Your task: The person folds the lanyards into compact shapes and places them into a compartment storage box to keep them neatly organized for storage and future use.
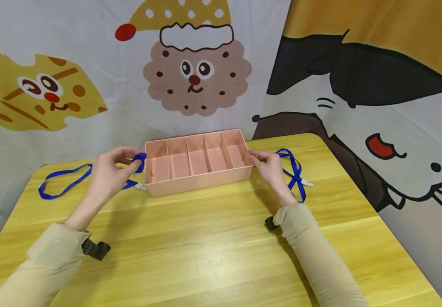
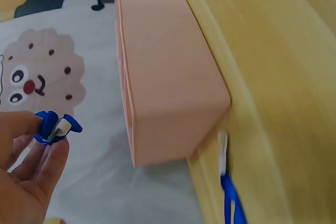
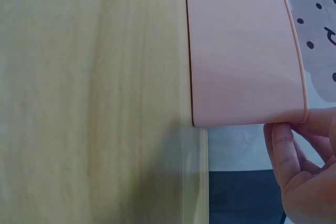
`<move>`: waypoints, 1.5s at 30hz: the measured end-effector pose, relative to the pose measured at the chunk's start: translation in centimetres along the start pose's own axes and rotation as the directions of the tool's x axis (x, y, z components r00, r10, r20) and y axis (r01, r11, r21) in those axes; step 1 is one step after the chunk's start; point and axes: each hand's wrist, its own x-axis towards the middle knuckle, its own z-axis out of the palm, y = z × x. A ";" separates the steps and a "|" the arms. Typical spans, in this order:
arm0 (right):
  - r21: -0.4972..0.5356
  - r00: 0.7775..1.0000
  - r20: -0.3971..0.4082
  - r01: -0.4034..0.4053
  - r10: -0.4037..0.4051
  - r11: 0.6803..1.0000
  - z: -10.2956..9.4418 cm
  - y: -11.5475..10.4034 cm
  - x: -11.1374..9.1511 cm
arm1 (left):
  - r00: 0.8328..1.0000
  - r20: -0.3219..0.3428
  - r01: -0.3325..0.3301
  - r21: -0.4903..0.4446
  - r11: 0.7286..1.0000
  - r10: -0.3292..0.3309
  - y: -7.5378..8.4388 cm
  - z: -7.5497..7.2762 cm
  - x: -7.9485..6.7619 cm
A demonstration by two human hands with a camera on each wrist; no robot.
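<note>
Here, left hand [image 1: 107,170] pinching a bunched blue lanyard [image 2: 54,126] just beside the pink tray's [image 1: 201,178] left end, long axis sideways, right hand [image 1: 268,166] fingertips loosely touching its right end.

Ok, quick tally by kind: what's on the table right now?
Blue lanyards: 2, one at the left hand, one behind the right hand.
Pink divided box: 1.
Total: 3.

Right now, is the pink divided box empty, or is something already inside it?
Empty. In the head view all five compartments of the pink box show only bare pink floor. The rolled blue lanyard remains outside, pinched in the left hand.
</note>
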 end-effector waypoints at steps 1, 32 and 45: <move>-0.002 1.000 0.001 0.001 -0.001 1.000 0.0 -0.1 0.0 | 1.000 0.008 -0.004 0.019 1.000 0.004 -0.1 -0.4 0.1; -0.120 1.000 0.002 0.022 -0.022 0.993 -0.2 -0.2 -0.2 | 0.939 0.344 -0.031 0.148 0.989 -0.022 -0.7 2.3 7.9; -0.121 0.998 -0.026 0.049 -0.053 0.991 0.0 -0.1 -0.5 | 0.936 0.348 0.017 0.106 0.994 -0.053 -2.2 4.3 8.1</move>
